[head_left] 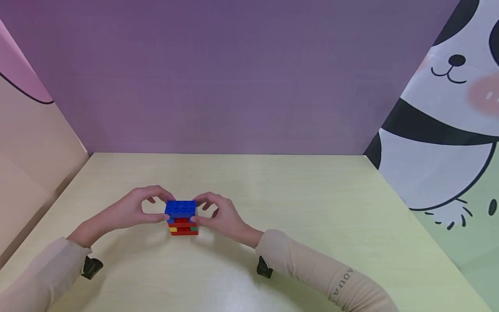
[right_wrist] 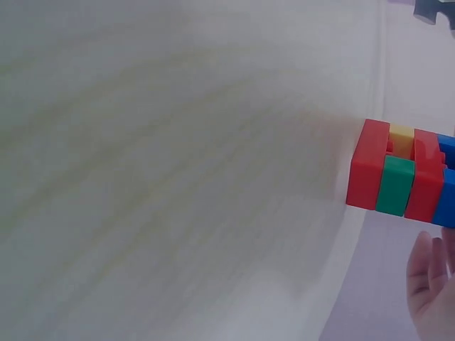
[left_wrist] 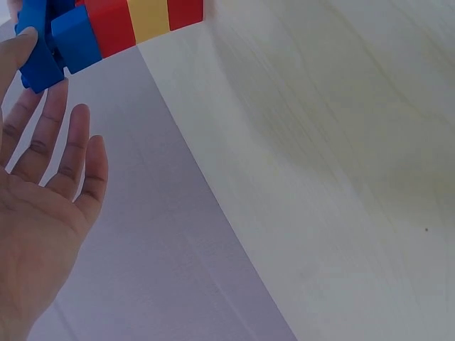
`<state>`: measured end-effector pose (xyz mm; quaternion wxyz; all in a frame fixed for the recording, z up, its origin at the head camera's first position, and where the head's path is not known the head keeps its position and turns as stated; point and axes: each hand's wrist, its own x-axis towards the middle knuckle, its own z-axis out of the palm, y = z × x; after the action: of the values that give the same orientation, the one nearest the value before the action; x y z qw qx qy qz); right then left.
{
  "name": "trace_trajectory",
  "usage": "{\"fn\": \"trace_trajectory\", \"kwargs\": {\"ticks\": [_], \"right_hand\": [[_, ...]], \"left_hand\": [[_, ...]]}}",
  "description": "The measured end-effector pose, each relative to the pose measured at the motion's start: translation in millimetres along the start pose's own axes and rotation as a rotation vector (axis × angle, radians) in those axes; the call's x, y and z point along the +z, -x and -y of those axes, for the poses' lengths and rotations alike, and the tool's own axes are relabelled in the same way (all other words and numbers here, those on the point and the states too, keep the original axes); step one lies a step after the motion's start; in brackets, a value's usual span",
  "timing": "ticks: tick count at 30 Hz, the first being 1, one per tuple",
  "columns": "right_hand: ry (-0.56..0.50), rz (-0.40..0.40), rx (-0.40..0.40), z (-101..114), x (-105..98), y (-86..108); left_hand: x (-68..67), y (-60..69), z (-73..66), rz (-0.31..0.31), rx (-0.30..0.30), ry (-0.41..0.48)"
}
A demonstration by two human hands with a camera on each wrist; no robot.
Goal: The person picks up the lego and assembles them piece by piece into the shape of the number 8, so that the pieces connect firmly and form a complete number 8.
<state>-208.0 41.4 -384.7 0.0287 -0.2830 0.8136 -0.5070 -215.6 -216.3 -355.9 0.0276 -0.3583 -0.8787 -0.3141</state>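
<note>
A small tower of toy building bricks stands on the light wooden table (head_left: 296, 208). On top lies a wide blue brick (head_left: 181, 209) with studs facing up. My left hand (head_left: 134, 209) pinches its left end between thumb and fingers. At its right end, the thumb and index finger of my right hand (head_left: 225, 217) grip it. Below come smaller blue bricks (left_wrist: 76, 39), a red brick (right_wrist: 425, 176), a yellow brick (left_wrist: 149, 18) and a green brick (right_wrist: 395, 186), then a red bottom brick (right_wrist: 367, 165). In the left wrist view, the top brick sits slightly askew.
A purple wall (head_left: 234, 78) rises behind the table's back edge. To the right is a wall with a painted panda (head_left: 436, 173), and a pale wall (head_left: 31, 164) stands at the left. Dark wrist devices (head_left: 92, 267) show under both sleeves.
</note>
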Motion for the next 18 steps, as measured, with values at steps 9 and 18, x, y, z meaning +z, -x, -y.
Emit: {"fn": "trace_trajectory", "kwargs": {"ticks": [9, 18], "right_hand": [[0.004, -0.010, -0.023, 23.3, -5.3, 6.1], [0.018, -0.006, -0.049, 39.5, -10.6, 11.5]], "left_hand": [[0.4, 1.1, 0.2, -0.011, -0.005, 0.005], [0.6, 1.7, 0.1, -0.016, 0.004, 0.012]]}}
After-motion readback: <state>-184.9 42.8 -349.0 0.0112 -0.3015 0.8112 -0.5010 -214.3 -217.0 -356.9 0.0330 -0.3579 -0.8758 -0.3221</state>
